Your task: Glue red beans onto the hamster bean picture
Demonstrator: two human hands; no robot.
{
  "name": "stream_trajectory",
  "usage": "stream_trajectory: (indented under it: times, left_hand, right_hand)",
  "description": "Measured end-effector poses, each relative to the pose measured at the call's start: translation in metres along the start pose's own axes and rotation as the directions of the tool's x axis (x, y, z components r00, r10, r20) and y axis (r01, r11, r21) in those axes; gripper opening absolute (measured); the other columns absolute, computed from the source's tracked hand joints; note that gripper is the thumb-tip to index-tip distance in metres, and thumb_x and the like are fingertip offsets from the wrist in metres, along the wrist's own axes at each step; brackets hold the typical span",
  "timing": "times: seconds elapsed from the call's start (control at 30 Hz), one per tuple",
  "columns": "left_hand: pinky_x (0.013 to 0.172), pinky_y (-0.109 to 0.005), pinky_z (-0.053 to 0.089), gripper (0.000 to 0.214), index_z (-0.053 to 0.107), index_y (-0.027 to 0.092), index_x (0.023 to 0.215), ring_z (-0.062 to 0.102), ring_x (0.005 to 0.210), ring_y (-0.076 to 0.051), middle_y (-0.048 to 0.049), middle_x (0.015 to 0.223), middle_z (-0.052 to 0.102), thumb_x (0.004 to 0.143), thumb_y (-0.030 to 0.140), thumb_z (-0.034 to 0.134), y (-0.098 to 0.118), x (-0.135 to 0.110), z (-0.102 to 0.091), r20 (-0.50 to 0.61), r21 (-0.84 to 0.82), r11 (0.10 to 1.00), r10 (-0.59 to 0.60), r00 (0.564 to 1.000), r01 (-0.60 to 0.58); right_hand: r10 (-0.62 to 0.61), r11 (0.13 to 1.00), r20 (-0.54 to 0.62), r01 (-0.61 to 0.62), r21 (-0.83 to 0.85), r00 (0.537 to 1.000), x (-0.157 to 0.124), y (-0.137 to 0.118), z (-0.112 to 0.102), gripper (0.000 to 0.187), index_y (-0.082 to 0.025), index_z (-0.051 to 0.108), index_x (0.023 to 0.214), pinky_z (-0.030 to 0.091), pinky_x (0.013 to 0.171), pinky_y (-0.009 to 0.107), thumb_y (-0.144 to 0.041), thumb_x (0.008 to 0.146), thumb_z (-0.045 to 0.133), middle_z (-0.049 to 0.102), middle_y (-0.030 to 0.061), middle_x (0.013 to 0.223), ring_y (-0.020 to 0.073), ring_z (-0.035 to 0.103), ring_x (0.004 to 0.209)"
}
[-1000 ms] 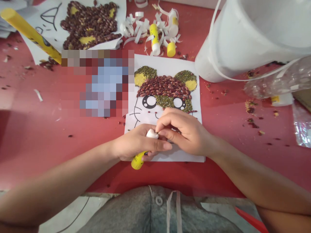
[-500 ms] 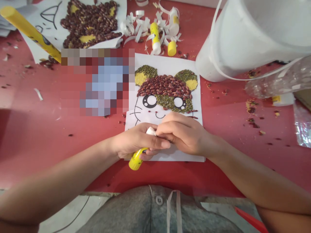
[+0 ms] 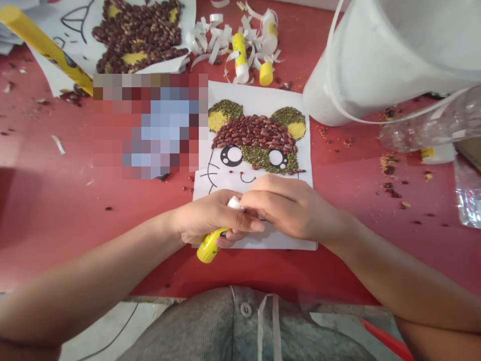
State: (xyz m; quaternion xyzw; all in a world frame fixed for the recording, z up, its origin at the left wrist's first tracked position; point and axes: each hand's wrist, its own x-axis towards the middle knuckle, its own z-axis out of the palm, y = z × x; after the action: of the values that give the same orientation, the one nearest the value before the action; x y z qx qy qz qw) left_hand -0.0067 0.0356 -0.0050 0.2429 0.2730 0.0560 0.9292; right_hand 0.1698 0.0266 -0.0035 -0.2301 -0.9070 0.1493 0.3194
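Observation:
My left hand (image 3: 210,218) grips a yellow glue stick (image 3: 208,248), whose white end (image 3: 235,202) points up from between my fingers. My right hand (image 3: 287,208) curls against that white end, with its fingertips on the stick. Both hands rest over the lower part of a white paper sheet (image 3: 255,95). On it, a cartoon hamster face (image 3: 253,140) is built from green and red-brown seeds, with drawn eyes and whiskers. My hands hide the sheet's lower middle.
The red table (image 3: 56,200) is strewn with seeds. Further back lie a bean picture (image 3: 137,37), curled paper strips (image 3: 205,42), a glue stick (image 3: 240,57) and a yellow cap (image 3: 266,73). A white plastic bucket (image 3: 376,60) and a clear plastic bottle (image 3: 432,128) stand right.
The yellow end of the glue stick has swung a little to the left. My right hand has shifted slightly lower against the white end. The view has moved only slightly.

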Motion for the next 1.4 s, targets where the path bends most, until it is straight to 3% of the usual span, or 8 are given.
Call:
stream_trajectory:
  times: [0.13,0.37,0.7,0.93,1.03,1.17,1.27,1.4]
  left_hand:
    - [0.031,-0.009,0.031,0.027,0.05,0.012,0.052,0.037,0.034,-0.001,0.0052,0.042,0.043,0.069,0.014,0.071,-0.001,0.001,0.0,0.011,-0.022,1.0,-0.003,1.0,0.004]
    - [0.032,-0.009,0.032,0.024,0.051,0.012,0.057,0.036,0.036,-0.001,0.0058,0.043,0.043,0.069,0.015,0.072,-0.001,0.0,-0.002,-0.006,-0.034,0.999,-0.03,1.0,0.03]
    - [0.03,-0.008,0.033,0.023,0.054,0.011,0.052,0.037,0.034,-0.001,0.005,0.041,0.043,0.068,0.012,0.071,0.0,0.003,0.0,-0.022,-0.032,0.999,-0.034,0.999,0.033]
    - [0.031,-0.008,0.033,0.026,0.051,0.012,0.054,0.037,0.034,-0.001,0.0054,0.042,0.043,0.068,0.014,0.072,0.002,0.0,-0.001,-0.025,-0.046,0.998,-0.045,0.999,0.044]
    - [0.031,-0.008,0.032,0.027,0.049,0.012,0.055,0.036,0.034,-0.001,0.0056,0.042,0.043,0.068,0.015,0.073,0.003,0.0,-0.001,-0.022,-0.043,0.998,-0.046,0.999,0.045]
    - [0.03,-0.01,0.031,0.026,0.05,0.013,0.056,0.037,0.033,-0.002,0.0055,0.042,0.044,0.068,0.016,0.073,0.002,0.0,-0.001,-0.039,-0.016,0.999,-0.046,0.998,0.046]
    - [0.03,-0.01,0.03,0.025,0.052,0.013,0.057,0.037,0.032,-0.002,0.0056,0.041,0.044,0.066,0.018,0.075,0.001,-0.001,-0.001,-0.047,0.008,0.999,-0.038,0.998,0.039]
    - [0.031,-0.011,0.03,0.031,0.05,0.013,0.055,0.037,0.031,-0.002,0.0055,0.04,0.044,0.063,0.023,0.078,0.002,-0.003,-0.001,-0.06,0.03,0.998,-0.046,0.997,0.048]
  right_hand:
    - [-0.037,0.997,0.025,0.039,-0.068,0.999,0.0,0.0,-0.002,0.02,-0.017,0.052,0.097,0.05,0.064,0.023,-0.024,0.098,0.034,0.06,0.0019,0.079,0.0113,0.057,0.073]
    - [0.023,0.999,-0.085,-0.019,0.039,0.996,0.0,0.002,0.0,0.017,-0.017,0.054,0.092,0.049,0.064,0.021,-0.014,0.095,0.038,0.058,0.0015,0.082,0.0084,0.055,0.073]
    - [0.019,0.994,0.11,-0.007,-0.11,0.994,0.006,-0.004,-0.009,0.034,-0.019,0.058,0.08,0.047,0.065,0.025,-0.023,0.098,0.029,0.061,0.0037,0.074,0.0139,0.056,0.07]
    - [0.009,1.0,0.056,-0.007,-0.03,0.998,0.001,0.002,-0.008,0.019,-0.018,0.056,0.091,0.047,0.065,0.023,-0.019,0.096,0.037,0.06,0.003,0.08,0.0118,0.056,0.073]
    - [0.098,0.987,-0.018,-0.095,0.13,0.995,0.0,0.007,-0.005,0.013,-0.017,0.054,0.089,0.047,0.065,0.022,-0.012,0.092,0.043,0.057,0.0018,0.081,0.0096,0.054,0.073]
    - [0.238,0.937,-0.034,-0.22,0.27,0.971,0.0,0.009,-0.004,0.011,-0.017,0.054,0.085,0.044,0.062,0.023,-0.01,0.089,0.047,0.055,0.0004,0.078,0.0093,0.051,0.071]
    - [0.334,0.913,-0.048,-0.311,0.266,0.941,0.001,0.011,-0.006,0.01,-0.017,0.054,0.082,0.042,0.058,0.022,-0.012,0.088,0.048,0.054,-0.0001,0.075,0.0091,0.05,0.068]
    - [0.465,0.885,-0.17,-0.451,0.118,0.869,0.001,0.02,-0.006,0.009,-0.018,0.053,0.08,0.039,0.058,0.023,-0.013,0.087,0.05,0.052,-0.0006,0.072,0.0101,0.049,0.066]
